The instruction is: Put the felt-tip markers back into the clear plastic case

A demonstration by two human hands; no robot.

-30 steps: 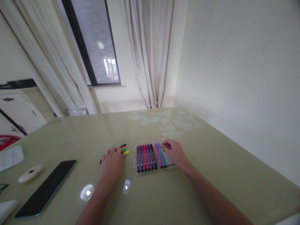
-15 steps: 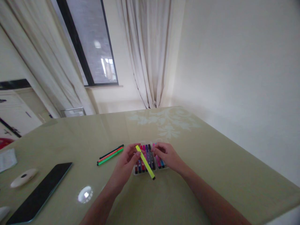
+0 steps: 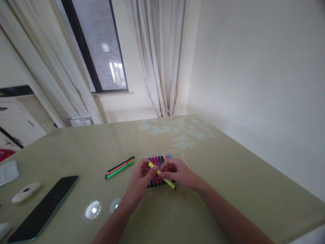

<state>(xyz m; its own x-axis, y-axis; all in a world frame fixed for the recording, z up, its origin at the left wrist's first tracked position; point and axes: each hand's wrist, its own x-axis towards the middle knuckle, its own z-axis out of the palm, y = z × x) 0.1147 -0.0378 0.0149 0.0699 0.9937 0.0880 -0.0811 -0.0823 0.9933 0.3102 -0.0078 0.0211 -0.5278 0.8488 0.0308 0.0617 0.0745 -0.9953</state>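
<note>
A yellow marker (image 3: 169, 183) slants over the marker case, its dark-tipped end pointing down and right. My left hand (image 3: 141, 178) pinches its upper part between thumb and fingers. My right hand (image 3: 179, 173) is closed at the middle of the same marker, thumb and fingertips against it. Beneath both hands lies a clear plastic case (image 3: 186, 159) with a row of colored markers (image 3: 156, 160) in red, pink, purple, blue and black. My hands hide part of the row, including most of the pink and light blue ones at the right.
Left of the case, a black, an orange and a green marker (image 3: 120, 169) lie side by side on the table (image 3: 162, 217). Further left are a dark tablet-like device (image 3: 44, 210), a white oval object (image 3: 26, 192) and a pale packet (image 3: 8, 173). A wall (image 3: 266, 84) borders the table's right side.
My right hand has moved left and taken hold of the yellow marker. The marker has shifted slightly right and lies at a flatter slant. My left hand still grips it.
</note>
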